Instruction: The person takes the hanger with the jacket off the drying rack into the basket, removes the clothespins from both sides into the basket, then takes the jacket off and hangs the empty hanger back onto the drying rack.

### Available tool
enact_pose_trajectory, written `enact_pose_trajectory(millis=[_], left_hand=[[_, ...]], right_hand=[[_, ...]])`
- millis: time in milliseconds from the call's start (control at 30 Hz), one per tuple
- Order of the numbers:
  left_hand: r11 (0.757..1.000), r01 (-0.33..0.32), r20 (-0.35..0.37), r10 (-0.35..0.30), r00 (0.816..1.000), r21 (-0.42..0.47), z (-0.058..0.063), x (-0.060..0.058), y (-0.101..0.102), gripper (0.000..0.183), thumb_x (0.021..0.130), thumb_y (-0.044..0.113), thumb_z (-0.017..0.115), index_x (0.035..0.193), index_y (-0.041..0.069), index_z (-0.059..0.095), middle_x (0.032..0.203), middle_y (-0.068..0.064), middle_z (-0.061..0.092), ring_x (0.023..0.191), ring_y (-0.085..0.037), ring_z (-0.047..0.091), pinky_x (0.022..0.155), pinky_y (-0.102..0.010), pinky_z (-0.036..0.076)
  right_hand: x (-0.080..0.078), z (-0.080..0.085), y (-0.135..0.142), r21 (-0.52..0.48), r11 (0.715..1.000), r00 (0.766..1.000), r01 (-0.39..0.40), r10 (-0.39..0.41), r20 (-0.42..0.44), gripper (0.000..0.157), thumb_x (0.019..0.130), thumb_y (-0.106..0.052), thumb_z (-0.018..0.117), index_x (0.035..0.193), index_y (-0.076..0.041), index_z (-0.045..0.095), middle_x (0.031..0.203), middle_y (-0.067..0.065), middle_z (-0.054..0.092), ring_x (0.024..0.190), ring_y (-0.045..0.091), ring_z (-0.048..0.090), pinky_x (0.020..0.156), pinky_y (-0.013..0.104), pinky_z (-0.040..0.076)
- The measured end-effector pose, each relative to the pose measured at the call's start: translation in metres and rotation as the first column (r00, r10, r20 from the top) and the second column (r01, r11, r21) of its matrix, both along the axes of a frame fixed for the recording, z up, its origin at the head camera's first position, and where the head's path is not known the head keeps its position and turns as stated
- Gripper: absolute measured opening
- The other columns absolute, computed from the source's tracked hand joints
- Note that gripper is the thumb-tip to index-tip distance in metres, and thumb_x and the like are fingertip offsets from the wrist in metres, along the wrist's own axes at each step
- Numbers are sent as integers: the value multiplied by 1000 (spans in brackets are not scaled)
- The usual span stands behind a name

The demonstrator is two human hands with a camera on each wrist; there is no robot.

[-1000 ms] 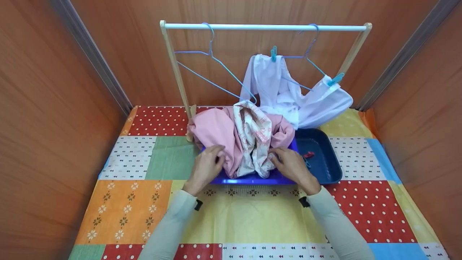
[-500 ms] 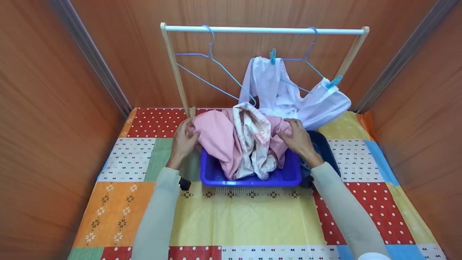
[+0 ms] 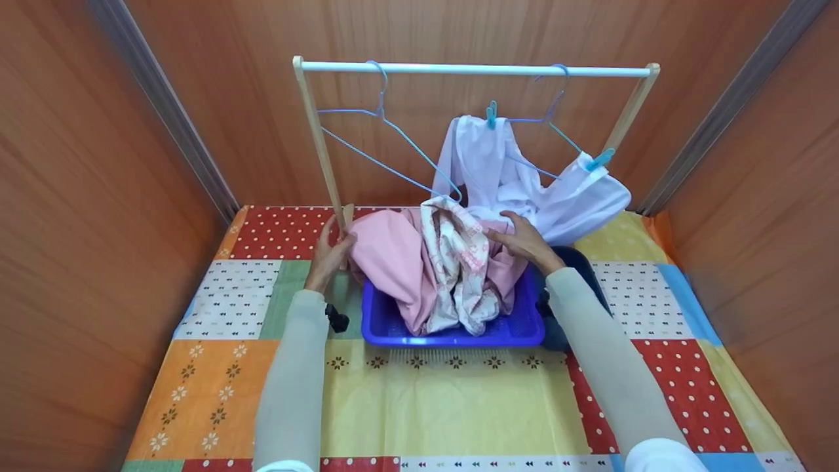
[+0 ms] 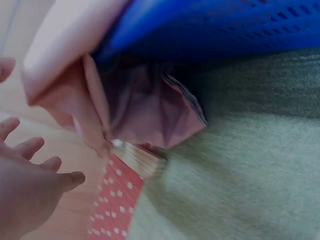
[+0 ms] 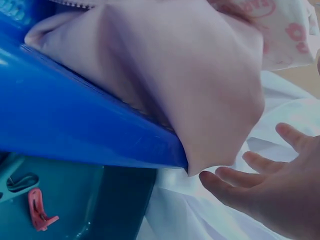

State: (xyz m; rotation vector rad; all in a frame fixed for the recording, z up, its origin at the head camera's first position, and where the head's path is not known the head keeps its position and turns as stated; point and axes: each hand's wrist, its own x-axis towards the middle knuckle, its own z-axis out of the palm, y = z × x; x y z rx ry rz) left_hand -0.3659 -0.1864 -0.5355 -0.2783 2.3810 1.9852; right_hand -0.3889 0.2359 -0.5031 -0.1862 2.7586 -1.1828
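A pink cloth point(image 3: 392, 246) and a white cloth with a pink print point(image 3: 452, 262) lie heaped in a blue basket point(image 3: 452, 341). At the heap's left side is my left hand point(image 3: 328, 257), near the rack's wooden leg. In the left wrist view its fingers point(image 4: 31, 147) are spread, apart from the pink cloth. My right hand point(image 3: 524, 241) reaches over the heap's right part, thumb near the printed cloth. The right wrist view shows its fingers point(image 5: 260, 164) extended, tips close to the pink cloth's edge; contact cannot be told.
Behind the basket stands a rack with a white rail point(image 3: 459, 69). A bare hanger point(image 3: 406, 134) hangs left; a white garment point(image 3: 482, 157) is clipped on the right one with a teal clothespin point(image 3: 491, 114). A dark tray point(image 5: 120, 200) holding a red clothespin point(image 5: 37, 210) sits right of the basket.
Both hands have left the front of the heap. The left went outward to the left side and back; the right went farther back, then slightly inward. The clothes look unmoved.
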Motion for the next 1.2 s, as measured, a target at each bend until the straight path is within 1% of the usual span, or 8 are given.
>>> enact_pose_trajectory(millis=[167,333,467,667,800,867,1000,1200], left_hand=[[995,60,63,-65,996,79,-11,-3,-5,94,89,44,67,159,30,6,163,-12,19,150,-31,19,122,-57,11],[980,132,49,-140,989,151,-20,-5,-1,92,90,37,67,159,25,7,160,-13,23,146,-26,24,122,-48,14],[973,135,68,-150,986,188,-25,-6,2,94,89,34,70,159,24,7,162,-9,20,146,-23,25,123,-42,14],[976,99,60,-112,992,196,-25,-8,6,98,86,29,73,159,21,8,164,-9,16,146,-25,26,124,-40,13],[978,113,33,-121,992,176,-9,-4,10,96,86,19,73,159,16,11,162,-13,22,144,-28,29,122,-40,20],[982,121,14,-124,992,146,-11,-5,12,92,87,15,72,158,14,15,159,-17,28,138,-29,37,117,-38,29],[997,75,-49,-74,996,24,-20,-11,20,66,87,10,71,145,2,42,141,-24,50,118,-29,53,103,-35,42],[991,-47,-163,27,986,-121,-19,-17,32,34,84,3,72,114,-8,61,117,-28,63,110,-32,58,102,-39,45]], right_hand=[[-6,-2,-6,39,999,997,-25,22,72,90,87,-59,62,153,-7,28,153,24,37,140,39,38,116,51,31],[-6,-4,-9,66,997,987,-32,21,158,97,84,-59,66,155,-9,22,155,25,34,143,39,33,117,51,30],[-6,-6,-12,54,998,986,-28,19,166,100,84,-52,71,156,-7,19,156,23,32,145,38,31,118,50,29],[-8,-11,-18,92,996,997,-14,7,76,89,87,-39,70,154,-2,24,151,29,37,141,42,35,118,51,30],[-9,-17,-21,153,988,1000,-1,2,-7,67,89,-32,67,144,-2,44,137,29,50,132,42,43,112,50,36],[-9,-20,-22,172,985,998,10,0,-59,50,90,-26,67,132,0,56,124,27,59,123,40,50,105,49,41],[-9,-26,-18,217,976,984,33,6,-178,22,91,-13,65,104,4,64,100,25,62,102,40,56,90,49,45],[-9,-30,-13,222,965,964,138,-79,-255,13,91,-8,62,95,3,67,96,25,64,95,41,61,86,50,48]])
